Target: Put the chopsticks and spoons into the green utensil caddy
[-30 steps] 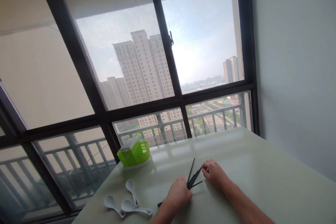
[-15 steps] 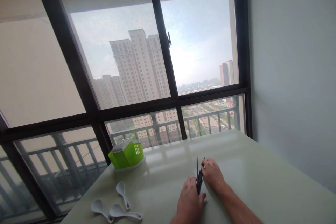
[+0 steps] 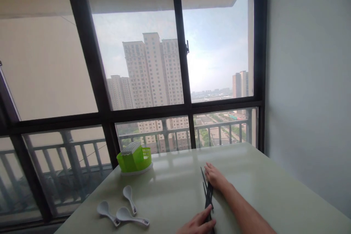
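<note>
Several black chopsticks (image 3: 208,194) lie in a loose, slightly fanned bundle on the table, their thin ends pointing away from me. My left hand (image 3: 197,222) grips their thick ends near the bottom edge, with thumb and fingers on either side. Farther up, my right hand (image 3: 216,177) is curled against the right side of the bundle, its fingers closed round some of the sticks. Two thin tips stick out to the left of that hand. Its palm hides part of the sticks.
Three white spoons, among them an upper spoon (image 3: 127,192), a left spoon (image 3: 103,208) and a lower spoon (image 3: 126,215), lie at left. A green utensil basket (image 3: 134,161) with a grey-white top stands behind them. Windows (image 3: 142,113) and a wall (image 3: 307,80) border the pale table (image 3: 263,182).
My left hand has slid back toward me along the chopsticks. The bundle now shows more sticks, spread apart. My right hand stays beside them, and the view has tilted.
</note>
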`<state>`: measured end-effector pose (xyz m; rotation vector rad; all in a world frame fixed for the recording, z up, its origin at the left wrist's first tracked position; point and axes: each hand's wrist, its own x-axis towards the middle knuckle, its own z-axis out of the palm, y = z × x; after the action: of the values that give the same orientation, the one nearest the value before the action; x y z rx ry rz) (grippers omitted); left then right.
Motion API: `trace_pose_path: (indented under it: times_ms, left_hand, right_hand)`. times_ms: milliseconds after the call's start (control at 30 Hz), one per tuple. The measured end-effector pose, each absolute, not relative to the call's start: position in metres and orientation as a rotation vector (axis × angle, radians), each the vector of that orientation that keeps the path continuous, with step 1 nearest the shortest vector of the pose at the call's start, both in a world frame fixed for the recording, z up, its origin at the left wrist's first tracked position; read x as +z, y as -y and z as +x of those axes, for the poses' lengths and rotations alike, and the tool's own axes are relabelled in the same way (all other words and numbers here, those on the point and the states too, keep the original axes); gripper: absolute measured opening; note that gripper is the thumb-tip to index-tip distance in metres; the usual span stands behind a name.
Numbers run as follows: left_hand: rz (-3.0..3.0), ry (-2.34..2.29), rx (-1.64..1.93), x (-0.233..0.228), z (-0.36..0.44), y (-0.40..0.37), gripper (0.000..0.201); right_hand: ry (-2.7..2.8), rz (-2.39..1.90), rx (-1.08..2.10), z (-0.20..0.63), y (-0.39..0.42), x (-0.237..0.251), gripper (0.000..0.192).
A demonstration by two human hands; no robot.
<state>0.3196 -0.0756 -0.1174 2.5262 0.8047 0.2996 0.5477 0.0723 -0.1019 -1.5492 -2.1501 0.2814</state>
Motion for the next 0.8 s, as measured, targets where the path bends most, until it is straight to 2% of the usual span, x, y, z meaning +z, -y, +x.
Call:
trace_pose_path:
  times_ms: [133, 367, 467, 633, 700, 800]
  left_hand:
    - [2.610, -0.809, 0.368, -0.119, 0.328, 0.063, 0.046]
    - [2.590, -0.917, 0.464, -0.150, 0.359, 0.042, 0.043]
    - [2.616, -0.971, 0.484, -0.155, 0.371, 0.037, 0.037]
    - [2.686, -0.979, 0.584, -0.163, 0.384, 0.032, 0.025]
    - [2.665, -1.024, 0.600, -0.169, 0.388, 0.029, 0.023]
    - [2.617, -1.092, 0.626, -0.179, 0.394, 0.025, 0.025]
  right_hand:
    - [2.277, -1.454, 0.284, 0.553, -0.077, -0.095, 0.051]
    - [2.342, -1.336, 0.276, 0.544, -0.070, -0.093, 0.051]
    - [2.372, -1.315, 0.290, 0.536, -0.069, -0.089, 0.046]
    - [2.379, -1.345, 0.220, 0.517, -0.069, -0.074, 0.052]
    - [2.429, -1.323, 0.202, 0.506, -0.069, -0.068, 0.045]
    - [2.459, -1.340, 0.150, 0.489, -0.067, -0.061, 0.024]
